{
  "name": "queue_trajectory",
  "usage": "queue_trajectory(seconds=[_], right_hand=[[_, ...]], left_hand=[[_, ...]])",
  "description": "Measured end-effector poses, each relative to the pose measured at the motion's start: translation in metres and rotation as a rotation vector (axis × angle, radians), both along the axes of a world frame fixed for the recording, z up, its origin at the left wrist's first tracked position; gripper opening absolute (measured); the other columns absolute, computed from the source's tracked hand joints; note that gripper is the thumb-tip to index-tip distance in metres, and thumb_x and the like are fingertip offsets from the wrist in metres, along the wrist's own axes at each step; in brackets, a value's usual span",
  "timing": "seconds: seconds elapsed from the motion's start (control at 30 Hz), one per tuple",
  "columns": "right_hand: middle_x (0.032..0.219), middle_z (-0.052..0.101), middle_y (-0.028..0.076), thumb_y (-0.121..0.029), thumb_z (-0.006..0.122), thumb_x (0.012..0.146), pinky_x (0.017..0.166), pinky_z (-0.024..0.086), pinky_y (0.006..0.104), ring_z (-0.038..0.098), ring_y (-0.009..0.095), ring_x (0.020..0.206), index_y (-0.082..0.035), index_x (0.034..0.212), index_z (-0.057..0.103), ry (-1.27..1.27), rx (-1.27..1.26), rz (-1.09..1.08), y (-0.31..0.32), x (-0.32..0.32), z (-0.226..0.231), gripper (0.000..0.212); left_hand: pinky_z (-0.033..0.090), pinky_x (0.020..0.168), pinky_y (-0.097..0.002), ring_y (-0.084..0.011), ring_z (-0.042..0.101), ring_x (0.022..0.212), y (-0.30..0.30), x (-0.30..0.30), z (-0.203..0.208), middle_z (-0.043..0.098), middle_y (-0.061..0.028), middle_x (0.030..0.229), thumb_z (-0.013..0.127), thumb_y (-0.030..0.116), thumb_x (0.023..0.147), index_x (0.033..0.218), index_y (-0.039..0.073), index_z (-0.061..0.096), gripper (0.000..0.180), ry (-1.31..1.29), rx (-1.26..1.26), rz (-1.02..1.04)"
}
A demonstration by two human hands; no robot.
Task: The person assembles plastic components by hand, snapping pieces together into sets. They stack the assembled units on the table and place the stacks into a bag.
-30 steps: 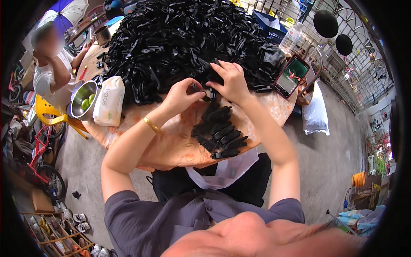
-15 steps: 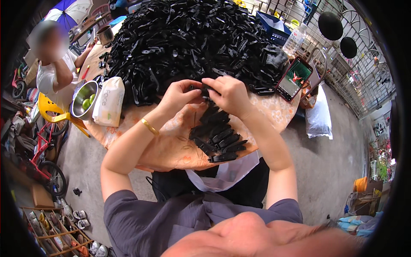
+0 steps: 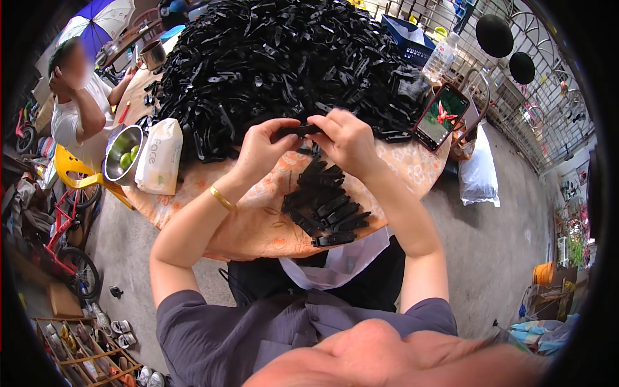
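Observation:
Over the near part of the cloth-covered round table (image 3: pixel 248 219), my left hand (image 3: pixel 263 148) and my right hand (image 3: pixel 348 140) meet, fingertips pinched on a slim black plastic piece (image 3: pixel 303 130). Fingers cover much of it, so its exact kind is hidden. Just beyond my hands rises a large heap of similar long black plastic pieces (image 3: pixel 277 71). Below my right hand, closer to me, lies a smaller pile of black pieces (image 3: pixel 332 206), some side by side. A white plastic bag (image 3: pixel 332 266) rests on my lap under the table edge.
At left stand a metal bowl (image 3: pixel 113 153) with green fruit and a white soft package (image 3: pixel 159 158). A metal cup (image 3: pixel 153 54) is farther back, near a seated person (image 3: pixel 84 109). At right are a propped phone (image 3: pixel 441 116), a clear bottle (image 3: pixel 441 57) and a blue basket (image 3: pixel 407 40).
The black piece between my hands now lies more level and shows more of its length. The other person's head has turned, with a hand raised beside it. The phone picture has changed.

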State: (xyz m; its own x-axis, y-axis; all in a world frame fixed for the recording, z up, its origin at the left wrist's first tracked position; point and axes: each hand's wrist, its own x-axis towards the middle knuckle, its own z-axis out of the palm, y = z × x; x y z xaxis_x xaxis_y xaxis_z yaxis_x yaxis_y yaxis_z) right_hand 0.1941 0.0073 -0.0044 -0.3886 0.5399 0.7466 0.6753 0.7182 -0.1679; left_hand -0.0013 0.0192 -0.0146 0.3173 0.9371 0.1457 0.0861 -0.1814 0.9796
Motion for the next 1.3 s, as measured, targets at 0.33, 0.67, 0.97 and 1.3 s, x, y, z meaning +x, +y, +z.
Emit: queue_trajectory(seconds=[0.33, 0.67, 0.97, 1.3], right_hand=[[0.090, 0.059, 0.007, -0.013, 0.070, 0.070, 0.072, 0.048, 0.0359, 0.057, 0.026, 0.082, -0.005, 0.099, 0.064, -0.183, 0.006, 0.004, 0.000, -0.004, -0.004, 0.030], [0.082, 0.065, 0.011, -0.020, 0.077, 0.073, 0.064, 0.049, 0.0284, 0.061, 0.017, 0.068, 0.001, 0.102, 0.065, 0.264, -0.540, 0.269, 0.004, 0.010, 0.007, 0.037], [0.081, 0.068, 0.004, -0.019, 0.068, 0.085, 0.060, 0.049, 0.0214, 0.060, 0.006, 0.072, 0.002, 0.092, 0.069, 0.601, -0.785, 0.380, 0.012, 0.027, 0.003, 0.022], [0.092, 0.062, 0.002, -0.002, 0.060, 0.072, 0.075, 0.048, 0.0323, 0.057, 0.021, 0.091, -0.013, 0.091, 0.071, -0.147, -0.246, 0.095, 0.008, 0.031, -0.003, 0.024]], left_hand=[[0.051, 0.076, -0.0215, -0.0077, 0.060, 0.086, -0.004, 0.004, -0.001, 0.066, -0.0088, 0.100, 0.065, 0.003, 0.085, 0.120, -0.004, 0.057, 0.036, 0.079, 0.073, 0.003], [0.051, 0.075, -0.0216, -0.0063, 0.059, 0.085, -0.009, 0.000, 0.012, 0.066, -0.0056, 0.099, 0.065, -0.003, 0.081, 0.120, -0.001, 0.058, 0.039, 0.020, 0.215, -0.051], [0.050, 0.076, -0.0210, -0.0069, 0.061, 0.087, -0.006, 0.002, 0.007, 0.066, -0.0043, 0.099, 0.066, 0.002, 0.083, 0.111, 0.000, 0.064, 0.028, 0.109, 0.132, -0.212], [0.047, 0.082, -0.0323, -0.0185, 0.061, 0.092, -0.009, 0.000, 0.005, 0.067, -0.0096, 0.096, 0.051, 0.040, 0.094, 0.107, 0.001, 0.065, 0.043, 0.215, 0.281, -0.732]])
